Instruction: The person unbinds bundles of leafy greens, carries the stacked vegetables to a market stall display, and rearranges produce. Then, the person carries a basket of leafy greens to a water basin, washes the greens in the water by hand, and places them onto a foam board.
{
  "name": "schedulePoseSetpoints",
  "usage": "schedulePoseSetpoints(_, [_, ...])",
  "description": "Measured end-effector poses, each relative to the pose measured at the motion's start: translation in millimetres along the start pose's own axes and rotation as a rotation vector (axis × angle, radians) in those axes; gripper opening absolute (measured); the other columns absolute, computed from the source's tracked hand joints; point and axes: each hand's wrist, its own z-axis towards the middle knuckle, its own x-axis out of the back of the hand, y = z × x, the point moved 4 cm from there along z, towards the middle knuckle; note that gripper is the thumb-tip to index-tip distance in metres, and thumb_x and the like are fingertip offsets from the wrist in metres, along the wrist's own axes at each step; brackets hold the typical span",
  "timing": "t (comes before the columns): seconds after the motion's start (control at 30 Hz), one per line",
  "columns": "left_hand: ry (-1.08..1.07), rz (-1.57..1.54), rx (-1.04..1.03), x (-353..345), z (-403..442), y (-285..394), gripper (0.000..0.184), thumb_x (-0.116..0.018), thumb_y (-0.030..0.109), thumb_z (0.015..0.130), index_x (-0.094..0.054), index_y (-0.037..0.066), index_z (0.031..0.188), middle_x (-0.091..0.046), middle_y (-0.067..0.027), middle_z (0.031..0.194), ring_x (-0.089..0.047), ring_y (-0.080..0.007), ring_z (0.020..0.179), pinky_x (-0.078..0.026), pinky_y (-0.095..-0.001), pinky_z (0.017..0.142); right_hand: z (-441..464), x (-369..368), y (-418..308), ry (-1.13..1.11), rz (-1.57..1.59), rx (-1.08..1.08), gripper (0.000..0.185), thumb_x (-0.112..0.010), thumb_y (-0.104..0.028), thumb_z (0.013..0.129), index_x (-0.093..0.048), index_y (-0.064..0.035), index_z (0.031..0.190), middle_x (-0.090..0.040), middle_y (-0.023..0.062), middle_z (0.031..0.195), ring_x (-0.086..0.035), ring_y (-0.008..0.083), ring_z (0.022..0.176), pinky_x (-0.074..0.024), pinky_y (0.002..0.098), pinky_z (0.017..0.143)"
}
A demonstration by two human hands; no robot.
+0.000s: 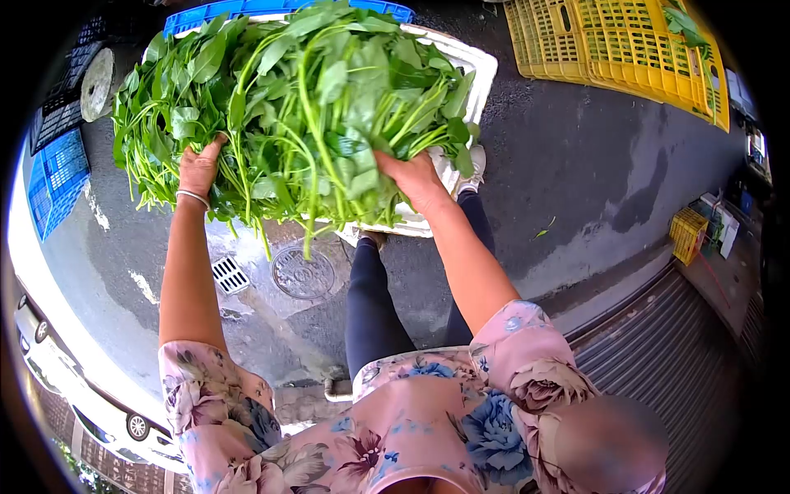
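A large heap of leafy greens with long pale stems, looking like water spinach (271,115), fills and overhangs a white foam box (481,70). My left hand (200,168), with a bracelet at its wrist, is closed on stems at the near left side of the heap; its thumb shows and the other fingers are buried. My right hand (414,179) grips greens on the right side, its fingertips hidden under leaves. Between my hands some leaves are smeared by motion. Stem ends hang down over the box's near edge.
Behind the box shows a blue crate (288,10). Yellow crates (609,45) stand at upper right, another blue crate (59,183) at left. A drain grate (230,275) and a manhole cover (303,272) lie in the wet ground. A ribbed shutter (658,362) is at lower right.
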Motion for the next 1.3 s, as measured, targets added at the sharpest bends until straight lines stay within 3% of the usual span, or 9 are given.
schedulePoseSetpoints(0.13, [-0.049,-0.376,0.298,-1.9,-2.4,-22.6,0.040,-0.065,0.026,0.072,-0.053,-0.004,0.096,-0.060,-0.0082,0.083,-0.055,-0.0148,0.069,-0.044,-0.0274,0.066,-18.1,-39.2,-49.6,-0.172,-0.452,0.389,0.041,-0.073,-0.024,0.063,-0.058,-0.0040,0.095,-0.061,0.0113,0.091,-0.058,0.0242,0.082,-0.0449,0.0314,0.077])
schedulePoseSetpoints(0.33, [0.014,0.004,0.266,7.4,12.3,-30.8,0.037,-0.062,0.032,0.075,-0.056,-0.001,0.089,-0.057,-0.0076,0.078,-0.051,-0.0127,0.071,-0.042,-0.0276,0.067,-0.7,35.0,19.7,0.249,0.122,0.020,0.031,-0.063,-0.002,0.070,-0.055,-0.0003,0.100,-0.060,0.0073,0.093,-0.059,0.0178,0.079,-0.0471,0.0301,0.070])
schedulePoseSetpoints(0.47, [-0.368,-0.312,0.106,-3.6,-0.6,47.4,0.036,-0.066,0.038,0.068,-0.061,0.007,0.086,-0.059,-0.0035,0.080,-0.051,-0.0120,0.072,-0.041,-0.0256,0.066,-2.6,54.1,38.4,0.215,0.386,-0.100,0.038,-0.057,-0.005,0.075,-0.048,-0.0029,0.112,-0.056,0.0075,0.105,-0.056,0.0201,0.089,-0.0464,0.0348,0.079])
schedulePoseSetpoints(0.7, [-0.211,-0.255,0.256,-12.2,16.5,-1.4,0.034,-0.062,0.004,0.075,-0.043,-0.008,0.102,-0.064,-0.0078,0.090,-0.060,-0.0160,0.072,-0.051,-0.0249,0.063,0.6,70.9,96.5,0.264,0.349,-0.191,0.039,-0.052,-0.011,0.078,-0.045,-0.0059,0.115,-0.051,0.0057,0.111,-0.051,0.0219,0.099,-0.0430,0.0369,0.085])
schedulePoseSetpoints(0.9, [-0.047,0.221,0.084,14.3,-31.4,62.9,0.091,-0.074,0.042,0.061,-0.031,-0.010,0.122,-0.052,-0.0248,0.110,-0.052,-0.0274,0.101,-0.040,-0.0295,0.088,-66.3,74.3,23.4,0.272,-0.081,-0.509,0.086,-0.045,-0.064,0.075,-0.018,-0.0106,0.136,-0.020,0.0096,0.139,-0.015,0.0310,0.128,-0.0140,0.0525,0.100])
schedulePoseSetpoints(1.03, [0.119,0.156,-0.014,38.9,-65.0,70.2,0.090,-0.075,0.044,0.058,-0.036,-0.004,0.123,-0.053,-0.0217,0.108,-0.053,-0.0274,0.100,-0.042,-0.0324,0.086,-82.7,72.0,-21.8,0.404,-0.630,-0.533,0.062,-0.054,-0.056,0.074,-0.057,-0.0039,0.107,-0.061,0.0141,0.100,-0.058,0.0252,0.090,-0.0431,0.0444,0.072])
schedulePoseSetpoints(1.1, [0.153,0.063,0.016,47.8,-76.2,67.6,0.084,-0.074,0.043,0.060,-0.040,-0.001,0.121,-0.054,-0.0205,0.108,-0.053,-0.0265,0.099,-0.042,-0.0325,0.086,-80.7,17.4,-86.8,0.244,-1.442,-0.173,0.046,-0.060,-0.047,0.074,-0.064,-0.0011,0.075,-0.062,0.0112,0.065,-0.059,0.0244,0.058,-0.0431,0.0370,0.056])
schedulePoseSetpoints(1.17, [0.264,0.022,0.054,61.2,-76.9,56.3,0.064,-0.071,0.039,0.065,-0.050,0.003,0.114,-0.053,-0.0172,0.109,-0.054,-0.0244,0.098,-0.044,-0.0326,0.084,-68.3,-53.1,-125.3,0.213,-1.286,0.231,0.031,-0.059,-0.031,0.079,-0.060,-0.0006,0.070,-0.058,0.0106,0.061,-0.055,0.0248,0.057,-0.0436,0.0337,0.056])
schedulePoseSetpoints(1.3, [0.491,0.318,-0.084,66.4,-54.9,22.5,0.051,-0.065,0.041,0.070,-0.055,0.009,0.108,-0.042,-0.0240,0.119,-0.040,-0.0350,0.112,-0.035,-0.0379,0.094,-15.9,-224.2,-141.4,-0.315,-1.176,1.226,0.017,-0.057,-0.021,0.077,-0.061,-0.0124,0.091,-0.058,0.0033,0.099,-0.048,0.0207,0.103,-0.0266,0.0406,0.094])
